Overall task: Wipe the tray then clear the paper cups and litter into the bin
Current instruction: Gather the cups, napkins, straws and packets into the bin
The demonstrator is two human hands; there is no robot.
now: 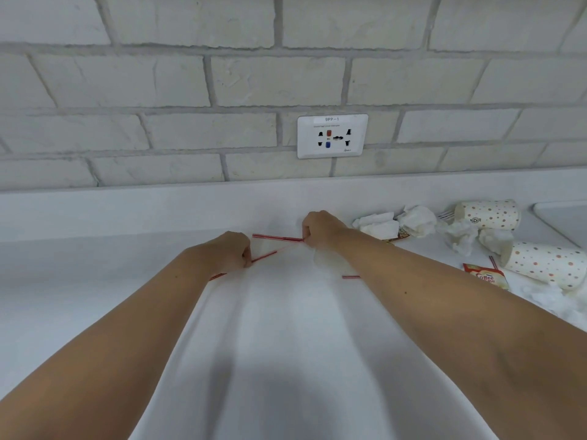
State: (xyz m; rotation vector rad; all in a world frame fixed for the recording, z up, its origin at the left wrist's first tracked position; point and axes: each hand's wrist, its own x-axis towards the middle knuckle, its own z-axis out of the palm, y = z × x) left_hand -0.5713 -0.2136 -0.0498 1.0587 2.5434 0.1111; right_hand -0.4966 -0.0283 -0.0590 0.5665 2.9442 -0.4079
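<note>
A white bin bag (286, 328) with a red drawstring (276, 238) around its mouth hangs from the counter toward me. My left hand (228, 252) pinches the near left rim of the bag. My right hand (320, 228) pinches the far right rim, and the mouth is stretched between them. Two dotted paper cups lie on their sides at the right, one (489, 214) near the wall and one (546, 263) closer to me. Crumpled white tissues (416, 219) and a red Coffee mate sachet (486, 276) lie around them. A corner of a white tray (562, 217) shows at the far right.
The white counter (95, 265) runs along a pale brick wall with a raised ledge behind it. A wall socket plate (332, 136) sits on the wall above my right hand. More white tissue lies at the right edge by the nearer cup.
</note>
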